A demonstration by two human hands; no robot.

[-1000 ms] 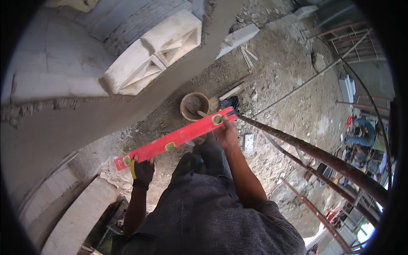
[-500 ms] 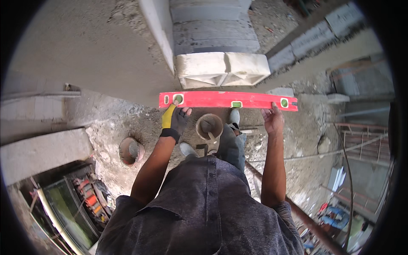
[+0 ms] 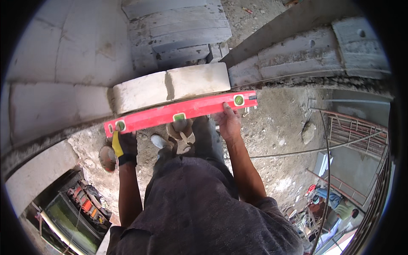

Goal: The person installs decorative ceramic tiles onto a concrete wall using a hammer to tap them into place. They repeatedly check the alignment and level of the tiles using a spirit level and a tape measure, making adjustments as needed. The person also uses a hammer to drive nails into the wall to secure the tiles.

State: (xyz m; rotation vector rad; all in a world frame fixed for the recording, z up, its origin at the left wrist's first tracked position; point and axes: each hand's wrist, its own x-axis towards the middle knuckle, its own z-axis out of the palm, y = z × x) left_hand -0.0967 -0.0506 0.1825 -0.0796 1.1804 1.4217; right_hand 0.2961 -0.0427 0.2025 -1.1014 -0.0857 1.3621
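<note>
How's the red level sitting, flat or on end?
Flat: the red level lies lengthwise against the block, left hand and right hand holding it.

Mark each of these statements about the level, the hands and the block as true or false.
1. Both hands hold a red spirit level. True: the left hand grips near one end, the right hand nearer the other.
2. The left hand is bare. False: it wears a black and yellow glove; the right hand is bare.
3. The level lies along the near edge of a pale masonry block. True.
4. The level is held upright, on end. False: it runs crosswise, roughly horizontal.
5. A round bucket sits on the ground below the level. True.
</note>
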